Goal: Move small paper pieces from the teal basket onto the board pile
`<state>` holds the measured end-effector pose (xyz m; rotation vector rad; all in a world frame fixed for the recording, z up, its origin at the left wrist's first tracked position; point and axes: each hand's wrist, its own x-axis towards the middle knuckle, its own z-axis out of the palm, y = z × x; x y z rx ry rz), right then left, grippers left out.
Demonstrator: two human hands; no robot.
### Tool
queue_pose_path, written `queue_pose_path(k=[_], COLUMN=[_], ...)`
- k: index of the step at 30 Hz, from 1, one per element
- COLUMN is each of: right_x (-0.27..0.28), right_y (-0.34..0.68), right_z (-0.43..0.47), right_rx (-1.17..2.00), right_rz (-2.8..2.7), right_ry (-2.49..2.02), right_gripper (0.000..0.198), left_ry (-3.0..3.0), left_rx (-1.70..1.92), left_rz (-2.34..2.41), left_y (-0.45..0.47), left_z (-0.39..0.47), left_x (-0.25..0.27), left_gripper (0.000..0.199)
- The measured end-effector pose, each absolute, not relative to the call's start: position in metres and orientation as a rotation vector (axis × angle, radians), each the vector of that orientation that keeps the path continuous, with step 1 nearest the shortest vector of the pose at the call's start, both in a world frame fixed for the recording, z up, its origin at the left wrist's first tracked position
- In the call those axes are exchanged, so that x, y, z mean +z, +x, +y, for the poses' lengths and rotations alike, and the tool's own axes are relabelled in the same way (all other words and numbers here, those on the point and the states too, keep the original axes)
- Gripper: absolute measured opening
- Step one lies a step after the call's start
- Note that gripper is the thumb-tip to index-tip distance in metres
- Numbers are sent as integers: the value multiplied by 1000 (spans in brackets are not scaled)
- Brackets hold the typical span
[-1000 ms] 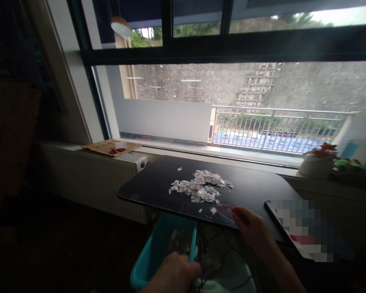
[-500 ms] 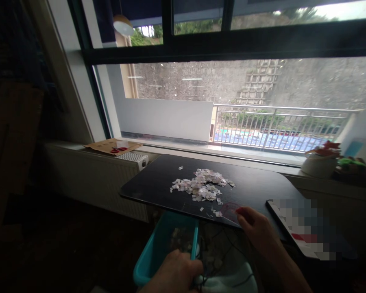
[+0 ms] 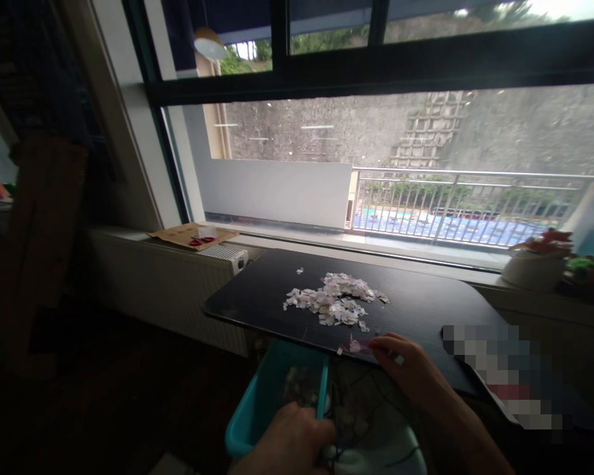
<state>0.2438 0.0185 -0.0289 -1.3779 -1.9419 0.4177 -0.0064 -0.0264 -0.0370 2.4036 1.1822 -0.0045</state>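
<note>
My left hand (image 3: 297, 432) is closed on the near right rim of a teal plastic bin (image 3: 242, 419), below the table's front edge. Some pale bits, hard to make out, lie inside the bin. With pinched fingers my right hand (image 3: 400, 363) grips a thin, see-through pinkish sheet (image 3: 363, 346) at the front edge of the black table (image 3: 420, 297). A few paper scraps (image 3: 354, 345) sit on or against the sheet. Behind it a loose heap of cut paper scraps (image 3: 334, 300) covers the middle of the table.
On the table's right lies a flat, blurred-out item (image 3: 505, 376). Red-handled scissors (image 3: 201, 241) rest on brown paper (image 3: 173, 234) at the sill, above a white radiator (image 3: 178, 290). Potted plants (image 3: 537, 264) stand on the sill at right. A second pale container (image 3: 381, 455) is beside the teal bin.
My right hand has drawn the pinkish sheet left along the table's front edge, and scraps there have gathered at it. My left hand keeps its grip on the bin. The view has shifted slightly.
</note>
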Motion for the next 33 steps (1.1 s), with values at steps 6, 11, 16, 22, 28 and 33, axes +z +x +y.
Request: queue_pose_path(k=[6, 11, 16, 22, 28, 33], right_x=[-36, -43, -46, -44, -49, -37], right_y=[259, 261, 266, 260, 267, 251], right_z=[21, 14, 3, 7, -4, 3], right_rx=[324, 377, 375, 326, 339, 320], right_rz=[-1857, -1892, -1897, -1889, -1904, -1920], right_ry=[-1425, -1375, -1351, -1368, -1353, -1338], right_gripper=[26, 24, 23, 24, 23, 22], left_ry=[2408, 2389, 2345, 2276, 2285, 2283], left_rx=[-8, 5, 30, 25, 74, 45], left_rz=[1221, 1247, 1224, 1218, 1264, 1239], left_y=[-6, -6, -6, -12, -12, -11], left_z=[-30, -33, -36, -29, -29, -30], left_x=[-32, -27, -21, -18, -17, -18], left_gripper=[15, 13, 12, 11, 8, 9])
